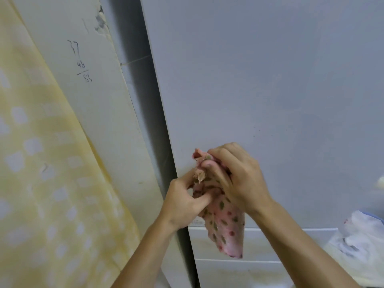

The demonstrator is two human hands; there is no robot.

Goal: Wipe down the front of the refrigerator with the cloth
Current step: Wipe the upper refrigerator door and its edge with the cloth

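The white refrigerator door [259,84] fills the upper right of the head view, with a lower drawer front [259,242] beneath it. In front of the door's lower left part I hold a pink cloth [226,227] printed with green and red spots. My left hand [182,204] pinches the cloth's bunched upper part from the left. From the right, my right hand [234,177] grips the same bunch with curled fingers. The cloth's loose end hangs down below both hands. Whether the cloth touches the door I cannot tell.
A yellow curtain with white patches [41,163] hangs at the left. Between it and the refrigerator stands a white wall panel [93,90] with pencilled numbers. A dark gap [145,96] runs along the refrigerator's left edge. White plastic bags [359,244] sit at the lower right.
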